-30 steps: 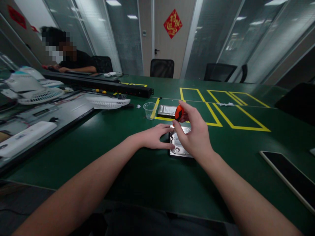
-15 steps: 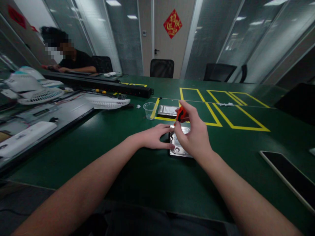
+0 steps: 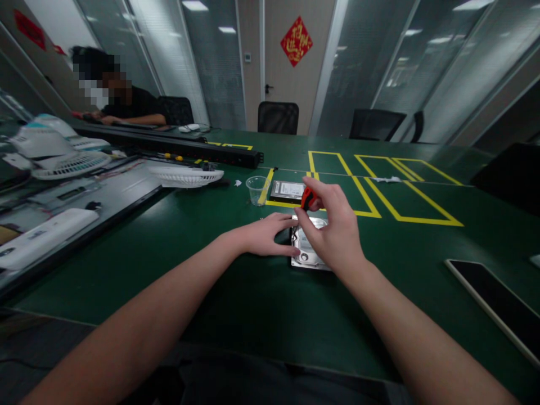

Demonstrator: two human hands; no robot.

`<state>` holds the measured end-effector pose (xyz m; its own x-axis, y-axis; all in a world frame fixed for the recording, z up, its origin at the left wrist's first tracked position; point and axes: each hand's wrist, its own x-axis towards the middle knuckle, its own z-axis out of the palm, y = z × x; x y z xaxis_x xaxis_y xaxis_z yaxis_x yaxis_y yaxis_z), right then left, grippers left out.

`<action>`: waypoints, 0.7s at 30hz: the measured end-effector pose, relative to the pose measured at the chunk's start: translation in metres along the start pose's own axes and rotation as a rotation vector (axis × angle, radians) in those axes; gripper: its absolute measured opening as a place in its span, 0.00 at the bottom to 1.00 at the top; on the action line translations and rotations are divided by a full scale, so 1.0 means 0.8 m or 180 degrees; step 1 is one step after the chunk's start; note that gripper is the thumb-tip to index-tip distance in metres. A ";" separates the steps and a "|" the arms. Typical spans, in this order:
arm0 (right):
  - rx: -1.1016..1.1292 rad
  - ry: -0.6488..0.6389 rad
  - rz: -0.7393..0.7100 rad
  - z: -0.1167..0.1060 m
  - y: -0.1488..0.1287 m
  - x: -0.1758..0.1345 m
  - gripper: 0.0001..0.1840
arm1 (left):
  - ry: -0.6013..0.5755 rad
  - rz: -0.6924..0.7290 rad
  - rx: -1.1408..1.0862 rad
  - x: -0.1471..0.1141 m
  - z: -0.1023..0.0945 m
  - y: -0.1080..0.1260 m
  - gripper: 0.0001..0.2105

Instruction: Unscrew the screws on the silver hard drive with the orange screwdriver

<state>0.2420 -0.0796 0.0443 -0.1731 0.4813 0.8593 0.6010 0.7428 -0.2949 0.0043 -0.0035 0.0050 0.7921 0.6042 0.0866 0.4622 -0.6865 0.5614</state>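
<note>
A silver hard drive lies flat on the green table, partly covered by both hands. My left hand holds it at the left side, thumb and index finger apart on its edge. My right hand is closed round an orange-and-black screwdriver, held roughly upright above the drive's far part. The screwdriver's tip is hidden behind my fingers. Just beyond them, a second hard drive with a white label lies inside a yellow tape outline. A clear plastic cup stands left of that drive.
A phone-like dark slab lies at the right. On the left are a large flat panel, a white fan grille, a white fan and a long black bar. A person sits at the far left.
My right hand and the screwdriver have shifted slightly, with the fingers turned a little round the handle. My left hand and the hard drive have stayed in place.
</note>
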 end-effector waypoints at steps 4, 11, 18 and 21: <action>0.0000 0.0008 0.0026 0.000 -0.001 0.000 0.34 | 0.0008 -0.0011 -0.0016 -0.002 0.001 -0.003 0.46; 0.0108 -0.0134 0.0182 0.002 0.001 -0.001 0.39 | 0.0009 0.0002 -0.0020 -0.002 0.001 -0.006 0.48; 0.0173 -0.0095 0.0313 0.004 0.003 -0.007 0.42 | -0.0016 -0.0015 -0.0034 -0.001 0.001 -0.006 0.49; 0.0189 -0.0119 0.0354 0.004 0.004 -0.009 0.42 | -0.0028 -0.0033 -0.0039 -0.002 0.000 -0.004 0.49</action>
<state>0.2427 -0.0795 0.0363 -0.1376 0.5784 0.8040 0.5710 0.7096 -0.4128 0.0018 -0.0019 0.0027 0.7908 0.6076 0.0735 0.4655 -0.6751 0.5722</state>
